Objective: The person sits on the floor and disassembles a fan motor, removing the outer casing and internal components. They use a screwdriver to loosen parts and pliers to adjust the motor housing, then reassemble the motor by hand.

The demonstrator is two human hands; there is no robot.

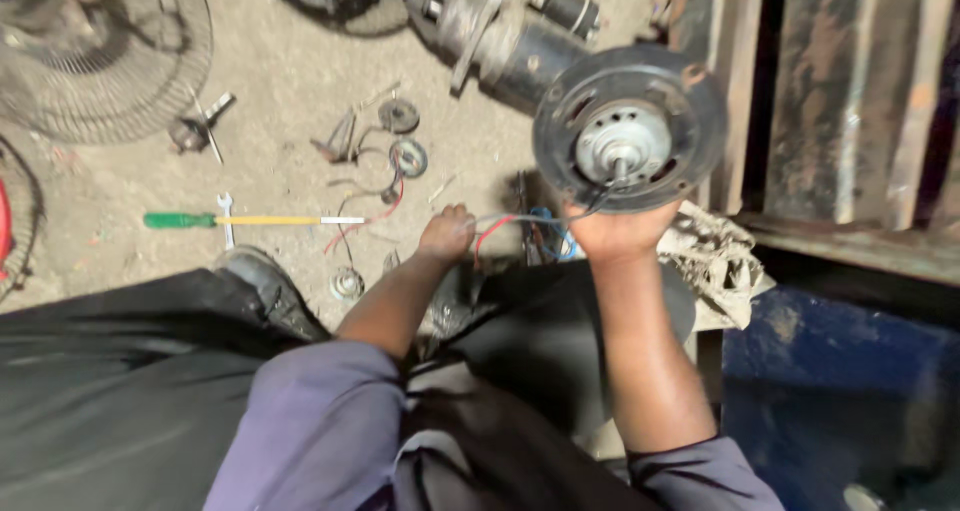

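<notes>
Above the dusty concrete floor [290,81], right of centre: one round dark metal fan motor housing [630,126], disc-shaped, pale silver hub and short shaft at its middle, flat face turned up toward the camera, shaft axis pointing roughly at the viewer.

Right hand [620,233]: directly beneath the housing, gripping its lower rim from below, fingers hidden behind the disc. It is the hand that carries the motor.

Left hand [446,235]: lower and to the left of the housing, clear of it, closed into a loose fist on the bundle of thin grey, red and blue wires [520,221]. The wires run from the hub down and leftward to this hand, so the two hands are linked by them, the motor lying up and to the right of the left hand.

Floor items, all well apart from the hands:
- long screwdriver with green handle and yellow shank [250,220], lying left to right, with a small silver spanner [226,221] crossing it;
- small round metal rings and bearings [405,141] with loose wire;
- round wire fan guard [110,61], upper left;
- grey cylindrical motor body [510,46], top centre.

Surroundings: rusty corrugated metal sheet [850,101] upright at right; blue painted surface [840,371] below it; crumpled pale rag [715,261] just beside the right wrist. Person seated or crouched, dark trousers, purple-grey sleeves, black shoe [265,276].
</notes>
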